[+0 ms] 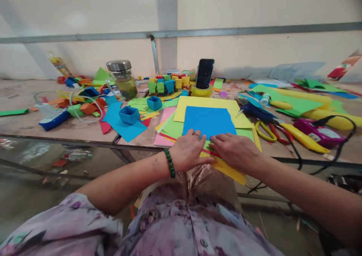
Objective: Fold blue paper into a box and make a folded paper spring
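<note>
The blue sheet (209, 119) is spread just beyond the fingers of the left hand (187, 150) and right hand (240, 152), curled at its near edge; whether it is pinched cannot be told. Probably light and easily creased, it is best held by opposite edges.

soft diffuse light, edges blurred

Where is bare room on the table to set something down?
The table's left end looks mostly bare between the green strip and the plastic bottle. The middle, around the large blue sheet, and the right, around the purple device, are crowded.
</note>
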A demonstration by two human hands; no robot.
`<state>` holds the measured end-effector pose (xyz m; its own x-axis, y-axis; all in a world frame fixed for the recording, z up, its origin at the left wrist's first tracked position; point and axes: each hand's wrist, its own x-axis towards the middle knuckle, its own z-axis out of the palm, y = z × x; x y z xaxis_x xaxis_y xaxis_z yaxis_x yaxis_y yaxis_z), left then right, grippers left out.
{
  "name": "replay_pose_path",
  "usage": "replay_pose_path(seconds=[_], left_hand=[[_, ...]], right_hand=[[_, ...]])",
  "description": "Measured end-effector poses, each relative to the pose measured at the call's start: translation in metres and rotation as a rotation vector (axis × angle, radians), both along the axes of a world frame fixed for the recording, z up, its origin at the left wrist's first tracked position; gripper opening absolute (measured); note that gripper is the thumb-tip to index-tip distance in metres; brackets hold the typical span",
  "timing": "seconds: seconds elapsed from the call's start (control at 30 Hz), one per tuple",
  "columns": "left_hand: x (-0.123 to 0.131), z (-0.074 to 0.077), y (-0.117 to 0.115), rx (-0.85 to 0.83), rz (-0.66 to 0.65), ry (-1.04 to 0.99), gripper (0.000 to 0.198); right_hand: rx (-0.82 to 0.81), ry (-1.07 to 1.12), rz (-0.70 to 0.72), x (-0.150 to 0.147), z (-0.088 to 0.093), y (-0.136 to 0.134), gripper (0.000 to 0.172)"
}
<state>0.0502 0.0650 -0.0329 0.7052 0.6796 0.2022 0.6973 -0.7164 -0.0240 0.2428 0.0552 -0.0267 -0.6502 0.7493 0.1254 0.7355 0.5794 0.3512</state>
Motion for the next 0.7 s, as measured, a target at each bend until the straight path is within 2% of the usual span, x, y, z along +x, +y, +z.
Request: replay_pose_path(seconds=[0.1, 0.23, 0.4, 0.53, 0.7], left_hand=[[-0.008, -0.005, 0.001, 0.008, 0.023, 0.006, 0.078], [-0.018, -0.009, -0.002, 0.025, 0.063, 0.026, 0.070], [-0.029, -0.014, -0.005, 0.056, 0.110, 0.011, 0.054], [-0.034, -0.018, -0.005, 0.067, 0.117, 0.000, 0.051], [-0.036, -0.018, -0.007, 0.059, 0.138, -0.042, 0.049]], right_hand=[[0.045, 0.038, -0.135, 0.004, -0.005, -0.011, 0.031], [0.207, 0.130, -0.210, 0.014, -0.012, -0.022, 0.034], [0.267, 0.178, -0.175, 0.025, -0.019, -0.026, 0.031], [0.312, 0.206, -0.142, 0.034, -0.025, -0.032, 0.029], [0.310, 0.223, -0.167, 0.045, -0.029, -0.041, 0.030]])
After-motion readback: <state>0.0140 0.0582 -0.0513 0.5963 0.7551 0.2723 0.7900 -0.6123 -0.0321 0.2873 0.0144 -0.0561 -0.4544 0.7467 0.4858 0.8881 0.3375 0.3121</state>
